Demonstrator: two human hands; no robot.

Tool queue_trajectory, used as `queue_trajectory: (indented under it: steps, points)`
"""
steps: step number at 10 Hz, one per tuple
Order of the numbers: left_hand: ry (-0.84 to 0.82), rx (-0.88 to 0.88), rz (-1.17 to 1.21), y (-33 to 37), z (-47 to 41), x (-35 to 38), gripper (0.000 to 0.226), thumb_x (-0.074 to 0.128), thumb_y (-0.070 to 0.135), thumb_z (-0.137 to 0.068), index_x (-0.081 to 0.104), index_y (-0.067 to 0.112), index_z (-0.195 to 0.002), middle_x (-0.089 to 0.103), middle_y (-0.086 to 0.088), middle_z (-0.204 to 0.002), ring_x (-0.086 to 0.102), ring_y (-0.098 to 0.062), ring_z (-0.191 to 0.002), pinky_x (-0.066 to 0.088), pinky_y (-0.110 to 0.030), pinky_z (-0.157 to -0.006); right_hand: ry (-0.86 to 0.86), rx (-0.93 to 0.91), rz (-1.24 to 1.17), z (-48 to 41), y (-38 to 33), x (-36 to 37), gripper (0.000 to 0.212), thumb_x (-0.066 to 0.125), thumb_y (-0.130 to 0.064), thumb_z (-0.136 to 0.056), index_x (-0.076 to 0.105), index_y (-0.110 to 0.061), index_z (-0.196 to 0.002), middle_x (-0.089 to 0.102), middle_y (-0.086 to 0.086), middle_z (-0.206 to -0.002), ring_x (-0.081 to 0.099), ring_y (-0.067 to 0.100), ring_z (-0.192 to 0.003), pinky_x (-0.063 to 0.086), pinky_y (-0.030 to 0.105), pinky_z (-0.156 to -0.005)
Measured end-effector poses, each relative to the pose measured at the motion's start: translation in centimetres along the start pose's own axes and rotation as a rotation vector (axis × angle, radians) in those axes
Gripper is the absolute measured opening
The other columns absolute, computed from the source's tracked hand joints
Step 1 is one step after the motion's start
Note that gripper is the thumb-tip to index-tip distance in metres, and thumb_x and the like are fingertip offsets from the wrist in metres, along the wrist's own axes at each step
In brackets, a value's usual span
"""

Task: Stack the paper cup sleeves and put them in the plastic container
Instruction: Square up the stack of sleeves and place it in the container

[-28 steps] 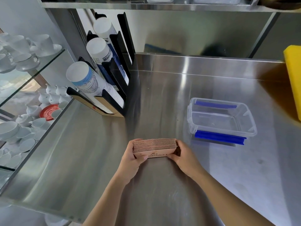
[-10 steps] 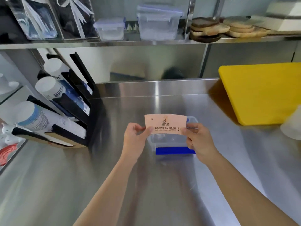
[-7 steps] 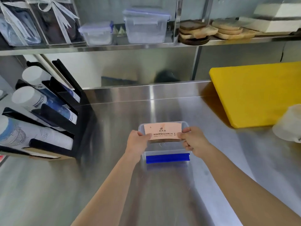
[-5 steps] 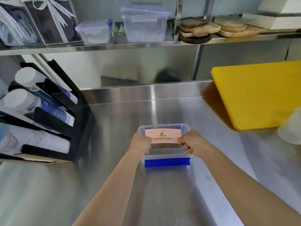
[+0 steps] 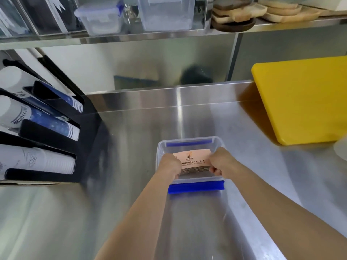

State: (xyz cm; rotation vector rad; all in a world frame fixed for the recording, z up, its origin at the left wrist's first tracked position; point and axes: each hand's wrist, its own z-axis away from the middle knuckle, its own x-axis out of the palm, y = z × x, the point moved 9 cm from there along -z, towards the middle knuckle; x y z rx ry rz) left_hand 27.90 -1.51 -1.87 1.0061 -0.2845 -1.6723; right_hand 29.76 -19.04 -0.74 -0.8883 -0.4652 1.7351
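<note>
A stack of pinkish-brown paper cup sleeves (image 5: 193, 160) with printed text on top sits low inside a clear plastic container (image 5: 187, 140) with blue clips (image 5: 196, 187) on the steel counter. My left hand (image 5: 170, 165) grips the stack's left end and my right hand (image 5: 220, 163) grips its right end. Both hands reach down past the container's rim. Whether the stack touches the container's bottom is hidden.
A black rack of paper cup stacks (image 5: 37, 128) stands at the left. A yellow cutting board (image 5: 304, 98) lies at the right, a blurred white object (image 5: 340, 149) beside it. An overhead shelf (image 5: 131, 36) holds lidded containers and wooden boards.
My hands carried the stack from the counter's near side over to the container and lowered it inside. In the last half second it sank a little deeper.
</note>
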Motion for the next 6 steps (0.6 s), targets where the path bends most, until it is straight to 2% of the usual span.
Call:
queue_trajectory:
  steps: [1,2,3,4,5,6]
  points:
    - [0.019,0.010,-0.012,0.1,0.2,-0.1,0.024,0.035,-0.009,-0.082,0.049,0.002,-0.097,0.052,-0.012,-0.075,0.048,-0.021,-0.059,0.037,-0.026,-0.045,-0.001,-0.009,0.117,-0.2,-0.2,0.3,0.013,0.037,-0.001,-0.095,0.042,-0.009,-0.104,0.052,0.011,-0.101,0.046,0.014,-0.061,0.035,0.013,-0.025]
    - [0.091,0.074,-0.081,0.6,0.4,-0.4,0.034,0.038,-0.006,-0.084,0.046,0.000,-0.116,0.062,-0.018,-0.107,0.061,-0.032,-0.095,0.052,-0.035,-0.072,-0.005,-0.017,0.179,-0.1,-0.5,0.5,0.014,0.038,0.003,-0.094,0.042,-0.008,-0.101,0.050,0.012,-0.099,0.051,0.017,-0.067,0.034,0.011,-0.024]
    - [0.134,0.112,-0.106,0.7,0.6,-0.7,0.039,0.041,-0.003,-0.085,0.039,0.005,-0.123,0.063,-0.017,-0.114,0.059,-0.032,-0.105,0.052,-0.037,-0.086,0.009,-0.026,0.207,0.1,-0.7,0.6,0.013,0.040,0.003,-0.093,0.043,-0.009,-0.099,0.050,0.011,-0.098,0.054,0.021,-0.076,0.042,0.019,-0.034]
    - [0.131,0.096,-0.108,0.7,0.7,-0.9,0.034,0.044,-0.004,-0.083,0.046,0.001,-0.116,0.064,-0.018,-0.110,0.062,-0.032,-0.100,0.052,-0.036,-0.081,0.019,-0.032,0.201,0.4,-0.7,0.5,0.012,0.041,0.001,-0.093,0.043,-0.009,-0.098,0.052,0.011,-0.100,0.054,0.023,-0.084,0.043,0.019,-0.035]
    - [0.119,0.045,-0.033,0.5,1.2,-1.3,0.027,0.043,-0.001,-0.083,0.052,0.000,-0.108,0.067,-0.016,-0.092,0.066,-0.022,-0.061,0.054,-0.030,-0.051,0.057,-0.069,0.226,0.5,-0.8,-0.1,0.009,0.042,-0.001,-0.092,0.045,-0.008,-0.094,0.057,0.012,-0.098,0.060,0.025,-0.074,0.043,0.019,-0.032]
    - [0.130,0.068,-0.029,1.4,2.5,-2.8,0.028,0.042,0.006,-0.083,0.040,0.006,-0.111,0.068,-0.014,-0.098,0.062,-0.019,-0.045,0.049,-0.023,-0.035,0.115,-0.163,0.277,1.5,-2.3,-1.5,0.005,0.049,-0.007,-0.090,0.048,-0.009,-0.094,0.061,0.011,-0.088,0.064,0.024,-0.057,0.047,0.025,-0.042]
